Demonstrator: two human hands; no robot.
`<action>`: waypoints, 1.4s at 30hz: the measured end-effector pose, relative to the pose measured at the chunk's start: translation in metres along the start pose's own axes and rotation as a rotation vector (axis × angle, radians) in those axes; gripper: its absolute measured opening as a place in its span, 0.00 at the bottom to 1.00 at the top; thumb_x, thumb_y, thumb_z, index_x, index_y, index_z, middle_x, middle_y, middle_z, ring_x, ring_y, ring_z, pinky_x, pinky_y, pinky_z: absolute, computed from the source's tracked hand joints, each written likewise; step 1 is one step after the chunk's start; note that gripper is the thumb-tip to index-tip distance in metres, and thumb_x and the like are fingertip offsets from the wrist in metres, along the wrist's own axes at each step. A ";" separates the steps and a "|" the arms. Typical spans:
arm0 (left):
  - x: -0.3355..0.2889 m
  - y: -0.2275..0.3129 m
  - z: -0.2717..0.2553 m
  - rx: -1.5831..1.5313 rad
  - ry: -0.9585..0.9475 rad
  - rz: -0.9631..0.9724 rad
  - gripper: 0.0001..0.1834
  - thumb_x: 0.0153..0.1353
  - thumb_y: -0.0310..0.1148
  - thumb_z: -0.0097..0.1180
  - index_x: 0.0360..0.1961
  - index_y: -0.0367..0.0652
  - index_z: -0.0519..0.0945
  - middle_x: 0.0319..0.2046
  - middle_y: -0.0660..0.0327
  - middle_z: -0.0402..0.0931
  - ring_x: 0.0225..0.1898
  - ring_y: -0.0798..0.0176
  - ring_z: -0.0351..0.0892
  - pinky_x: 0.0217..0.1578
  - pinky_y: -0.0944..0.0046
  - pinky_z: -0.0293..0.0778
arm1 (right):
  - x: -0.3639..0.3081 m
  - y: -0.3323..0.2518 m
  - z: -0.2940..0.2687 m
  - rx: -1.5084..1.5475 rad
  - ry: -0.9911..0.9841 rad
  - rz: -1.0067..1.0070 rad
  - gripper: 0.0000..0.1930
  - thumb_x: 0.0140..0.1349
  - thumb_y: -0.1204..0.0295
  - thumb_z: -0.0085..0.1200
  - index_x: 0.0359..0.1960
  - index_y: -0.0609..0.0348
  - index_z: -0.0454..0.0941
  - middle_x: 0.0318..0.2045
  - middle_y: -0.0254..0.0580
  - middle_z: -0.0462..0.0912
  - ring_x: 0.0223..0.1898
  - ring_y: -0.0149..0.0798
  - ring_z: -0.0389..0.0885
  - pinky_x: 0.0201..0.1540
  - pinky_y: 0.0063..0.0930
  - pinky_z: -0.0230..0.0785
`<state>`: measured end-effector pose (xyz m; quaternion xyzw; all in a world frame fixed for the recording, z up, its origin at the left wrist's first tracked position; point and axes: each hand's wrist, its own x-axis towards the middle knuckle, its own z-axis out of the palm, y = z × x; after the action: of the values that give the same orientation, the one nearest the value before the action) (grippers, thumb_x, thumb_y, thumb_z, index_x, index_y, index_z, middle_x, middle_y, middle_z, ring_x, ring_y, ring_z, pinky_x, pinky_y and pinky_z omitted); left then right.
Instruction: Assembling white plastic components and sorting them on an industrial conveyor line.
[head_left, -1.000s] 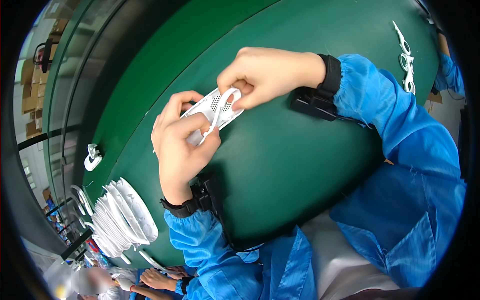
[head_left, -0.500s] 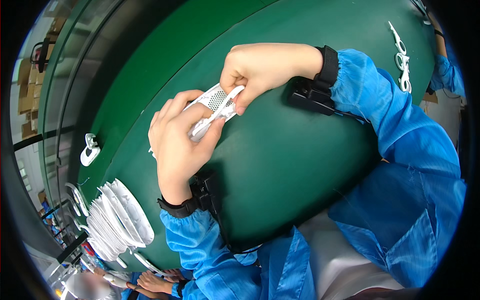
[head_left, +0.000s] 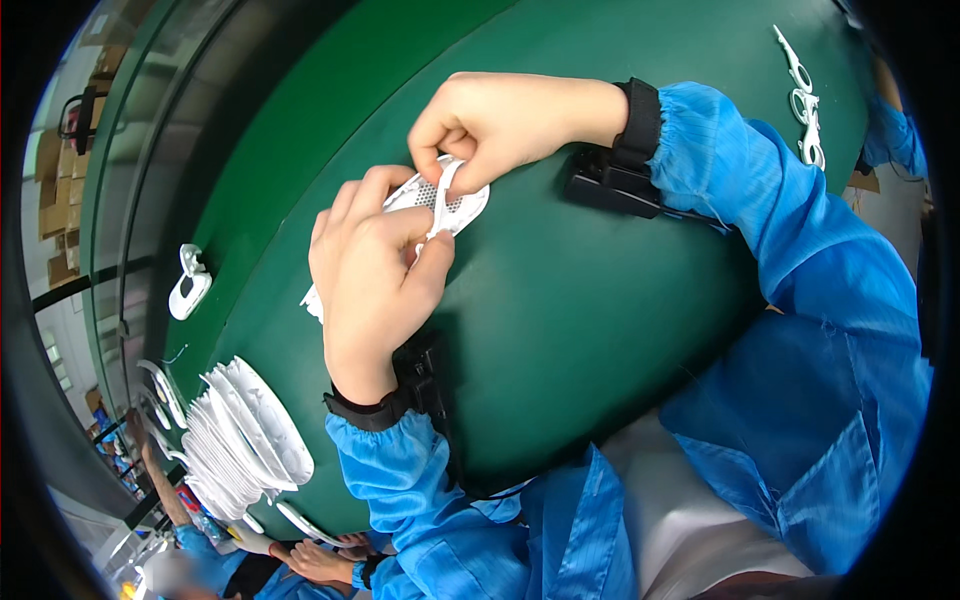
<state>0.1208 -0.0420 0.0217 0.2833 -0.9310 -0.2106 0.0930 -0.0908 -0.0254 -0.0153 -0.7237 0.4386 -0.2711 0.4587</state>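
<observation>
A white plastic shell point(head_left: 469, 209) with a field of small round holes is held over the green table, mostly covered by my hands. My left hand point(head_left: 372, 268) is wrapped over its near-left part, thumb at the lower end of a narrow white strip point(head_left: 440, 207). That strip stands against the perforated face. The thumb and forefinger of my right hand point(head_left: 490, 130) pinch the strip's upper end. Whether the strip is fastened to the shell I cannot tell.
A stack of white plastic shells point(head_left: 245, 440) lies at the lower left, with several curved white strips point(head_left: 165, 395) beside it. A white ring-shaped part point(head_left: 190, 284) lies farther left. Linked white parts point(head_left: 803, 105) rest at the far right. Another person's hands point(head_left: 318, 562) appear at the bottom.
My right hand has moved left, and the strip has swung from slanting to nearly upright across the shell. The shell has turned a little. At lower left, another person's arm has come into view.
</observation>
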 end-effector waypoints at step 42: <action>-0.002 -0.007 -0.007 0.013 -0.048 -0.005 0.11 0.40 0.31 0.63 0.11 0.38 0.75 0.42 0.60 0.79 0.45 0.53 0.73 0.41 0.57 0.65 | 0.001 0.000 0.008 -0.360 0.072 -0.236 0.18 0.45 0.67 0.66 0.34 0.50 0.69 0.32 0.29 0.75 0.31 0.40 0.78 0.27 0.35 0.66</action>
<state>0.1277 -0.0484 0.0245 0.2811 -0.9336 -0.2115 0.0681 -0.0838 -0.0225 -0.0191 -0.8301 0.4082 -0.2658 0.2712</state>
